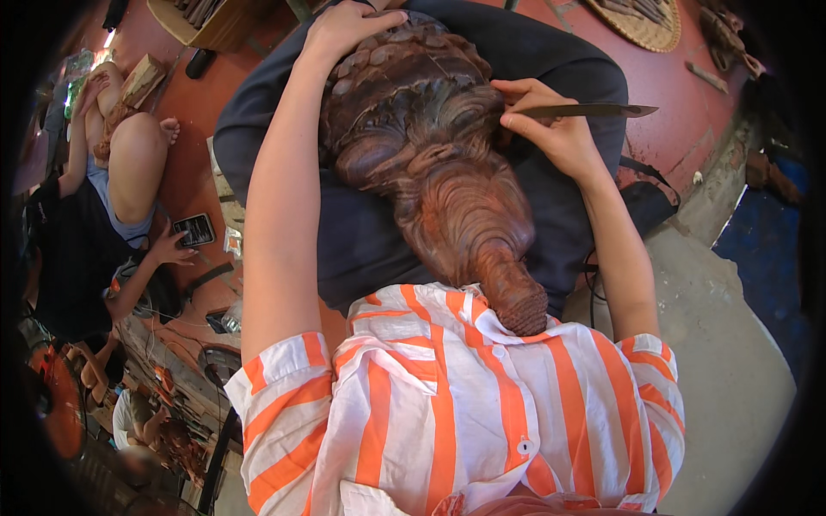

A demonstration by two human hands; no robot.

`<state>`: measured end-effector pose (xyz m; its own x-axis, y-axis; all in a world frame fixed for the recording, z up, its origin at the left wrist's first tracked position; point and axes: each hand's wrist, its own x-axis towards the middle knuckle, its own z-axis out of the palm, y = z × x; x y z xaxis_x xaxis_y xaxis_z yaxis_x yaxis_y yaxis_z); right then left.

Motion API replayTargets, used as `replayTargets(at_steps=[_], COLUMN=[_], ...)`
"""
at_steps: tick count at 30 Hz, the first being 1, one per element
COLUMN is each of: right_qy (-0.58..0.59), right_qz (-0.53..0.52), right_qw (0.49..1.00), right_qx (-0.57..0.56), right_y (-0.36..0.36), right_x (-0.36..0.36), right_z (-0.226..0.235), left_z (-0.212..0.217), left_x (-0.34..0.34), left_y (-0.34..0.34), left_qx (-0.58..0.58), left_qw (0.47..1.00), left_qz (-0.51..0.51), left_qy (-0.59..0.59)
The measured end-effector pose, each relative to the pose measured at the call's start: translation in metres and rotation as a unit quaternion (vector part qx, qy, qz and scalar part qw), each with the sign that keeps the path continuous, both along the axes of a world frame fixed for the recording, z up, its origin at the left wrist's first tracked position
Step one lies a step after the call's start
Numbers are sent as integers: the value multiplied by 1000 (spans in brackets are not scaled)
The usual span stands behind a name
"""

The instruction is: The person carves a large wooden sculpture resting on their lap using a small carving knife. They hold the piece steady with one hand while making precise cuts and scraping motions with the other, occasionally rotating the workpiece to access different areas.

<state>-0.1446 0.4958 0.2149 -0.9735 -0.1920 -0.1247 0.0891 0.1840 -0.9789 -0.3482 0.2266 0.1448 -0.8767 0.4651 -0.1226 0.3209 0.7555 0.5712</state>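
Observation:
Across my lap lies a dark brown wooden carving (465,202), with scaly, overlapping relief at its broad far end and flowing grooves down to a narrow, rough-textured end against my shirt. At the far left of the broad end, my left hand (344,33) holds the carving, thumb stretched over its top; the other fingers are partly hidden. My right hand (546,125) is closed in a pinch on a slim, dark carving knife (602,111), beside the carving's right side. One pointed end of the knife sticks out to the right; its other end is hidden by the fingers and cannot be made out.
Dark cloth (568,64) covers my legs under the carving. On the left another person sits on the red tiled floor, one hand by a phone (194,230). A woven tray (641,21) with sticks or tools lies far right; a wooden box (215,26) stands far left.

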Motion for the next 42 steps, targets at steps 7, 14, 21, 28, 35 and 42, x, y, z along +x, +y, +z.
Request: replayTargets(at_steps=[7,14,21,28,35,42], right_qy=[42,63,-18,6,5,-79], right_qz=[1,20,-11,-13,-1,-13], right_qw=[998,996,1000,997,999,997], right_qx=[49,66,2,77,46,13], right_y=[-8,-14,-2,-17,-10,1], right_x=[1,2,-5,0,-1,-11], right_z=[-2,5,3,8,4,10], left_z=[5,4,3,3,4,6], left_x=[0,0,0,1,-1,1], left_y=[1,-2,-2,0,0,3], left_qx=[-13,-12,0,-5,-12,0], left_qw=[1000,1000,1000,1000,999,1000], left_qz=[-4,-7,-8,-2,-11,-6], left_qy=[-26,-11,-20,-22,-29,-28])
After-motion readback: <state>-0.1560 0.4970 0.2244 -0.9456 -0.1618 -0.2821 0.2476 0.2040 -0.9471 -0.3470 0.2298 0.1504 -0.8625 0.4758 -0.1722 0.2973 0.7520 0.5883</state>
